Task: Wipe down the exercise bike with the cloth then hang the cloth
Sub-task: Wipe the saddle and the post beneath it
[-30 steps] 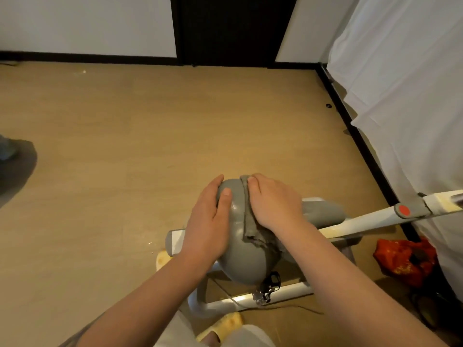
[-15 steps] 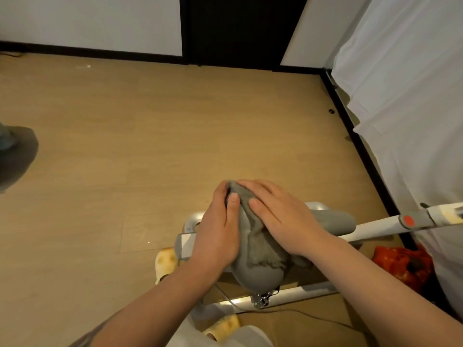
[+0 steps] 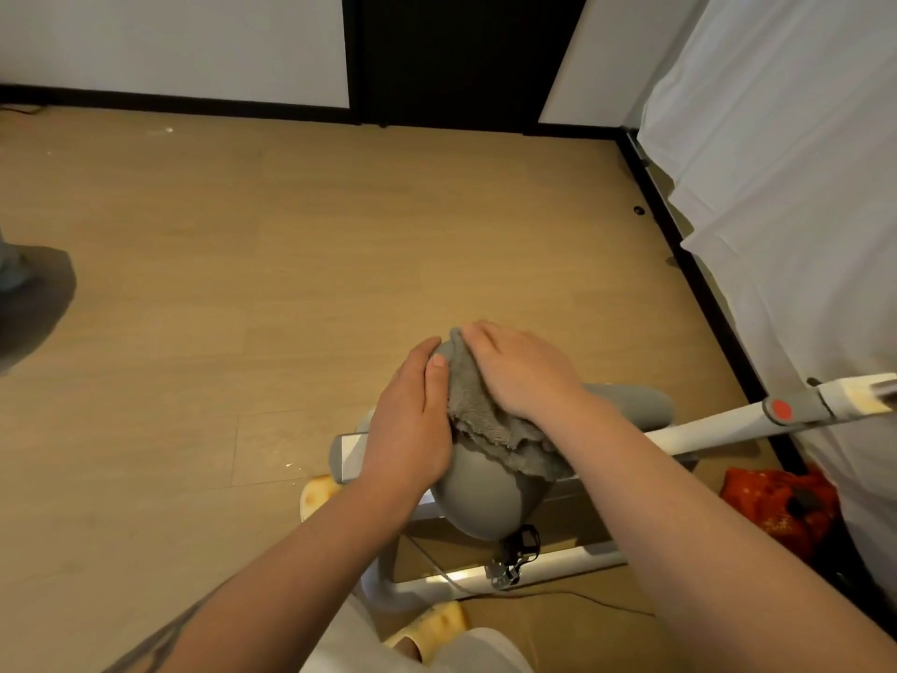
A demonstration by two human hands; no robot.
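Over at the far left edge a grey-trousered leg [image 3: 10, 264] stands on the pale wood-plank floor [image 3: 242, 293], and nothing is happening there. Moving right, the left hand [image 3: 412, 420] lies flat against the left flank of the smooth grey rounded saddle [image 3: 485, 497], fingers straight and thumb laid along it, steadying and not gripping. It sat in much the same spot a second ago, so its job is unchanged.

Now the action: the fluffy grey wiping cloth [image 3: 490, 420] was bunched into a narrow ridge a second ago. It now lies spread across the top of the saddle (much better coverage), trailing off the near right side. The right hand [image 3: 522, 376] presses it down with flat fingers, its tips at the saddle's far end; no pinch that I can see.

My read is that the saddle wipe is well under way. The white tubular bike frame [image 3: 704, 429] to the right and the white floor bar [image 3: 558, 568] nearer look untouched, and hanging the cloth comes later.

Far right, a white draped sheet [image 3: 786, 187] and a red patterned bag [image 3: 776, 502].
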